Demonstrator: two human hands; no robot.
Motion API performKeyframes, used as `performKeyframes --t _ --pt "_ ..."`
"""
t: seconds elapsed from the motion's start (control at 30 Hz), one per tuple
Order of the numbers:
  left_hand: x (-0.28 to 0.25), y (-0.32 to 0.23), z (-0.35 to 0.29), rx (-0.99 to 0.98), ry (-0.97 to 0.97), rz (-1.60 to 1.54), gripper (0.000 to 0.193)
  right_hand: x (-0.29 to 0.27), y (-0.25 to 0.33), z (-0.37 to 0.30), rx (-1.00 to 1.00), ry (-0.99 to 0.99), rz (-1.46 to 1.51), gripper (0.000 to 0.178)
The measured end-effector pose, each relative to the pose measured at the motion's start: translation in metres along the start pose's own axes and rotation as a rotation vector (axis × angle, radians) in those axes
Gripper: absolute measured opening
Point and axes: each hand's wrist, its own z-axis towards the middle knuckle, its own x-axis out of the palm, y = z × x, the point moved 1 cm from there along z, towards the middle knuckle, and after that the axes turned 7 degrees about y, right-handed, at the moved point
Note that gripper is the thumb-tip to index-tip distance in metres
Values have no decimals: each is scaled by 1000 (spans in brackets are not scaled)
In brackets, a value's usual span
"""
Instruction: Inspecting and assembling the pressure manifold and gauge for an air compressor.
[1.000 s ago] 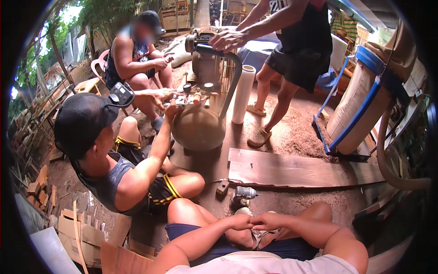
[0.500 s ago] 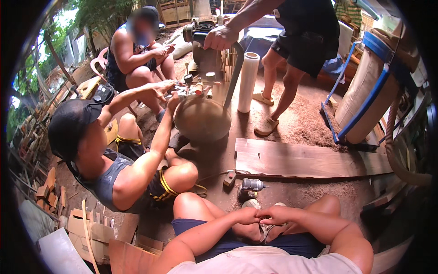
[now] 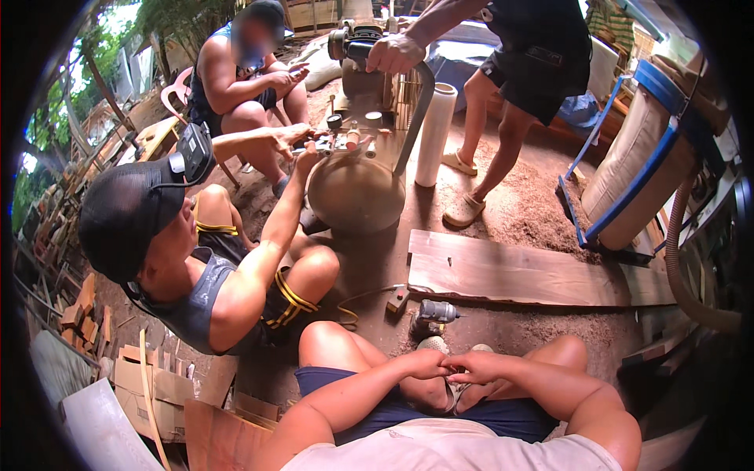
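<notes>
My left hand (image 3: 426,363) and my right hand (image 3: 477,366) meet in front of my crossed legs, above my feet. Their curled fingers touch at the tips, and anything between them is hidden or too small to make out. Just beyond my feet, a grey power drill (image 3: 437,311) stands on the ground, its chuck toward the right. Left of the drill lies a small box with a red button (image 3: 397,299), a cord running from it. Neither hand touches these.
A long wooden board (image 3: 518,271) lies ahead. A seated co-worker in a cap (image 3: 228,290) reaches to the fittings of a round tank (image 3: 356,192); a standing person's hand (image 3: 397,53) grips the machine above. A white roll (image 3: 435,137), a dust-collector bag (image 3: 628,173) and cardboard (image 3: 153,392) surround us.
The view has shifted slightly. The seated co-worker's head has turned more toward the tank. My hands stay together, with the right fingers slightly shifted.
</notes>
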Motion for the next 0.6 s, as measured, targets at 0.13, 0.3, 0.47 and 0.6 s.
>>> performKeyframes --t 0.13,0.3,0.47,0.6 --pt "1 2 -1 33 -13 -13 29 -5 10 -1 -4 14 16 44" --pt "-4 -2 -3 23 -24 -4 28 -7 12 -1 34 28 21 45" --pt "-2 1 -1 39 -48 -7 29 -8 13 -2 25 13 7 45" --pt "-1 5 0 45 -42 -2 29 -9 13 0 31 27 20 45"
